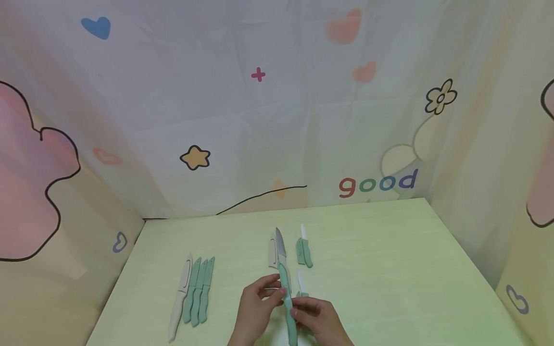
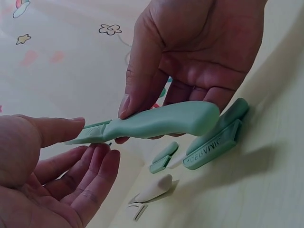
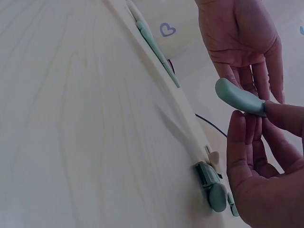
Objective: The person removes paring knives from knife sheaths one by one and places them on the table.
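I see the left hand [image 1: 254,310] pinching the blade end of a green knife [image 1: 291,330] between thumb and fingers, where a green sheath [image 1: 283,276] covers it. The right hand [image 1: 323,321] pinches the same knife by its handle, close behind the sheath, with the thumb on one side and fingers on the other. Both grips are closed on it, and they hold it raised above the table [image 1: 389,278], handle toward the wearer. From my feeds I cannot tell whether the sheath is fully seated.

Just past the sheathed end, the head camera gives me the bare grey blade of a white-handled knife [image 1: 281,242] lying on the table, with its white sheath [image 1: 272,252] beside it. To the right of that I have a small green ceramic knife [image 1: 307,253], white blade exposed, next to its green cover [image 1: 300,252]. A second white-bladed knife [image 1: 301,282] lies nearer, partly hidden behind the right hand.

Well to the left, a long white knife [image 1: 176,307] lies alongside three green knives [image 1: 199,293], all with their blades covered. Behind the table I see a printed curtain [image 1: 225,105] bearing the word "good" [image 1: 378,184].
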{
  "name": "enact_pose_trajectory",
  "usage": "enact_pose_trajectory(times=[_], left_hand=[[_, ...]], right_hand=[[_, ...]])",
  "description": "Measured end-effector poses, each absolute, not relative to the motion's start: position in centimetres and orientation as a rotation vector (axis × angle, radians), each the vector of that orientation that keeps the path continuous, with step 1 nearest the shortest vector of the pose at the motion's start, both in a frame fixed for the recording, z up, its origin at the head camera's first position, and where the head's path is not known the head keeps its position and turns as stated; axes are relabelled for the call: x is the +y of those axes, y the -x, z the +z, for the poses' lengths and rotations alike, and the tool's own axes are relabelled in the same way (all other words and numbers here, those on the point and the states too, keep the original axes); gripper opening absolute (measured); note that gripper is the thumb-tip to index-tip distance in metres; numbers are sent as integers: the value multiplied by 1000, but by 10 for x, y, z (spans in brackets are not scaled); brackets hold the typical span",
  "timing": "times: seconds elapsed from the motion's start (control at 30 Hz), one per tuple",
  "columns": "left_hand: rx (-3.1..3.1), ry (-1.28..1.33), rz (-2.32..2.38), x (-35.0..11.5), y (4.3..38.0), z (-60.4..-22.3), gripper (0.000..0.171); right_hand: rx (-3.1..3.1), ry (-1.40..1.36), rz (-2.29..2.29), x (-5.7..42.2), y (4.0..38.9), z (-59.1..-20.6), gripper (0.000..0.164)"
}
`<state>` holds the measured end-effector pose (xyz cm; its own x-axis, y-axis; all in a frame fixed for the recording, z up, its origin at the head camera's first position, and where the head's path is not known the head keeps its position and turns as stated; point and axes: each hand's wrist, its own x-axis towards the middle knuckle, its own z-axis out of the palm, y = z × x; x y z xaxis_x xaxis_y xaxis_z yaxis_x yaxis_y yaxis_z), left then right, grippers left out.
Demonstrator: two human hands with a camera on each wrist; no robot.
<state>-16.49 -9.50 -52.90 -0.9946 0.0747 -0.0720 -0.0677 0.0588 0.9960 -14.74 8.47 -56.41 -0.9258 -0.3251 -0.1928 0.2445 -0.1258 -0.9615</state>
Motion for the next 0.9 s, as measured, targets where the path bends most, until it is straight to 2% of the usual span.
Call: enact_pose_trajectory(times=[0.33, 0.9], left_hand=[[2178, -3, 2095, -89, 160, -496, 31], [2162, 4, 2121, -84, 161, -497, 30]], right_hand=[[1777, 71, -2088, 87, 147, -566, 33], [1745, 67, -2086, 87, 142, -569, 38]])
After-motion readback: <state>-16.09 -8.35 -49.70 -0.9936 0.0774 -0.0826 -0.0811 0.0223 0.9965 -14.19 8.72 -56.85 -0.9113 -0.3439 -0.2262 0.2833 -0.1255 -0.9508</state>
